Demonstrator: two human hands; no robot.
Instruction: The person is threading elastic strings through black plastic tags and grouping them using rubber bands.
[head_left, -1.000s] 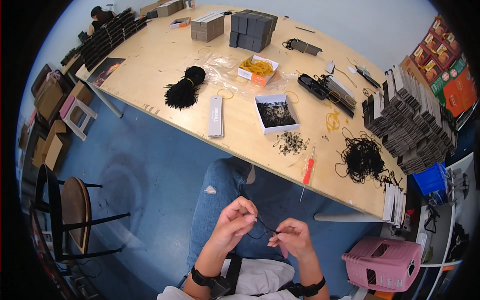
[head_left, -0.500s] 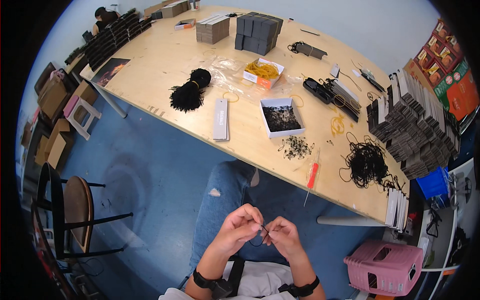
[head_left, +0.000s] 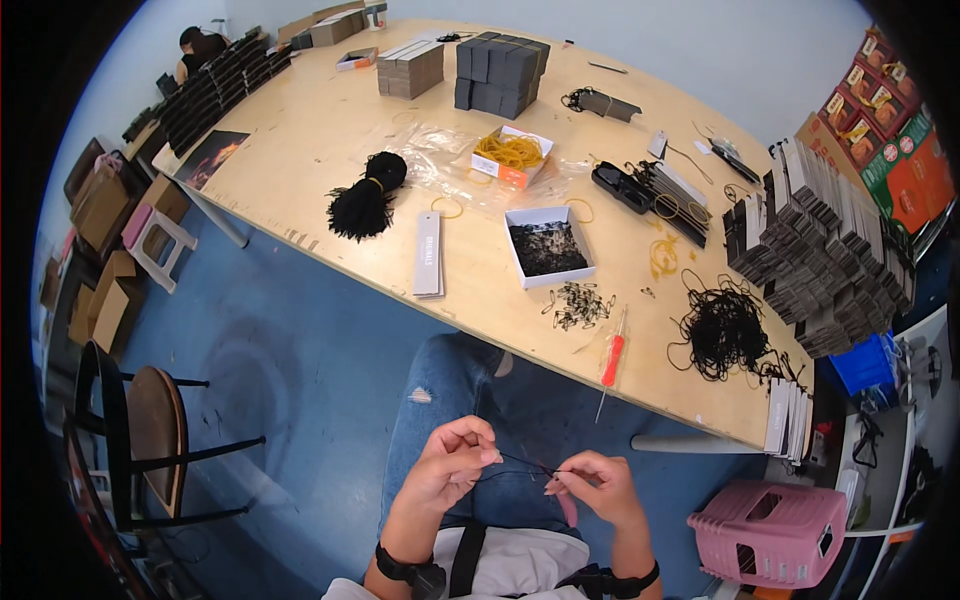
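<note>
My left hand (head_left: 452,466) pinches one part of a thin black cord (head_left: 520,461) between thumb and fingertips. The cord runs across to my right hand (head_left: 598,486), which also grips it in a pinch. Both hands hover above my lap, short of the table edge, and the cord looks doubled into a narrow loop. On the table (head_left: 380,262) ahead, the nearest things are a red-handled hook tool (head_left: 613,360), a scatter of small safety pins (head_left: 580,305) and a tangled heap of black cords (head_left: 722,328).
A white box of black pieces (head_left: 549,249), grey hang tags (head_left: 428,255), a tied black cord bundle (head_left: 368,195) and a box of rubber bands (head_left: 511,153) lie on the table. Tall tag stacks (head_left: 835,245) stand right. A pink crate (head_left: 768,535) and chair (head_left: 155,430) flank me.
My hands have moved apart, left hand leftward and right hand rightward, drawing the cord out between them. The view has shifted slightly.
</note>
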